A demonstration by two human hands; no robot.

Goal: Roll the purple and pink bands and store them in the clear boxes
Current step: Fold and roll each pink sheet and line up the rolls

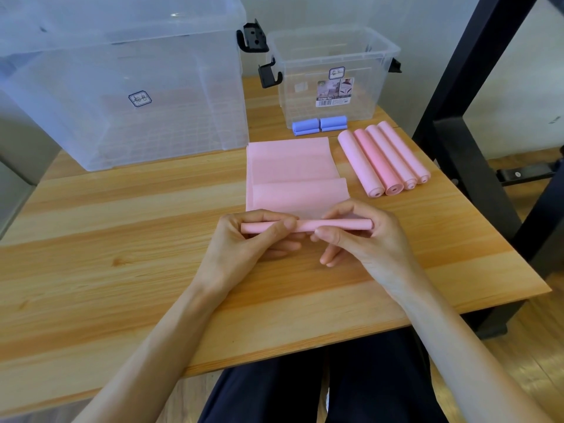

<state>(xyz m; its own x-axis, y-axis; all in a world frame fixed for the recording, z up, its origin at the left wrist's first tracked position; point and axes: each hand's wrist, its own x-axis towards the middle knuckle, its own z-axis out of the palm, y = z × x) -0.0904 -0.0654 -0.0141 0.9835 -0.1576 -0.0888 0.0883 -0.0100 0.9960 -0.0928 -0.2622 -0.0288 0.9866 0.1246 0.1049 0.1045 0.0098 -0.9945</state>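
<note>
Bands are our subject; we log from largest to smallest. Tabletop (122, 209) carries everything. Big box (122, 80) stands far left, lidless as far as we can tell; small box (332, 74) stands far right of it, nothing visible inside. Flat pink band (290, 166) lies unrolled between the boxes and our hands, its near end wound into a thin roll (305, 225). Four finished pink rolls (384, 160) lie side by side just right of it. Purple rolls (319, 125) sit against the small box front. Left hand (244, 239) and right hand (360, 236) both pinch the thin roll, thumbs on top. Step in hand: rolling the fifth pink band, barely begun. Next, we judge, calls for rolling forward evenly, edges aligned, tension kept. Nothing is stored yet.
</note>
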